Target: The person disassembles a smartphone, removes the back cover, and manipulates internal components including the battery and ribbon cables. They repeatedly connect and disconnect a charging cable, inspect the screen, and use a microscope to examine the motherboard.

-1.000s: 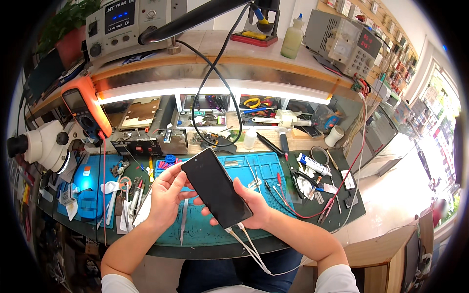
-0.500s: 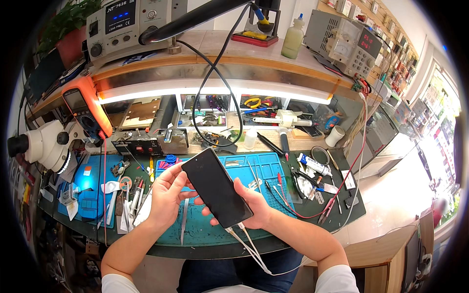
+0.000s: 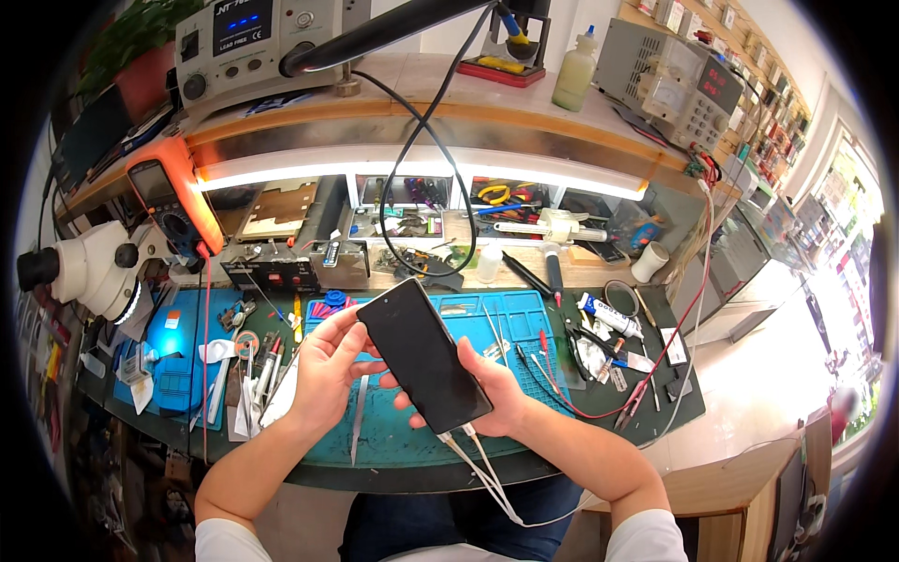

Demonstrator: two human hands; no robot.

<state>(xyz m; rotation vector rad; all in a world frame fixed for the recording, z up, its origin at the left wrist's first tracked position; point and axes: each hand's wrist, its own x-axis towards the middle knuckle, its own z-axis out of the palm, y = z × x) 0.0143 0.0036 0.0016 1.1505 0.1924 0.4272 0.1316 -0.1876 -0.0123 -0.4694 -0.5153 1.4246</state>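
A smartphone (image 3: 423, 356) with a dark screen is tilted above the bench, its top leaning to the left. My right hand (image 3: 498, 395) wraps its lower part, thumb along the right edge and fingertips showing at the left edge. At the upper left edge, my left hand (image 3: 328, 367) pinches the phone between thumb and fingers. Two white cable ends (image 3: 475, 461) meet the phone's bottom edge and run down toward my lap. Beneath lies a blue-green work mat (image 3: 398, 440), with a thin pale strip-like tool (image 3: 359, 421) near my left wrist.
An orange multimeter (image 3: 173, 201) and a white microscope head (image 3: 89, 272) stand at the left. Pliers, a tube (image 3: 611, 317) and red and black test leads (image 3: 585, 412) lie at the right. A black cable (image 3: 468, 201) loops down from the shelf (image 3: 403, 94).
The whole view has shifted slightly, so the bench appears a little farther right. Both hands keep their hold on the phone, which stays at nearly the same tilt.
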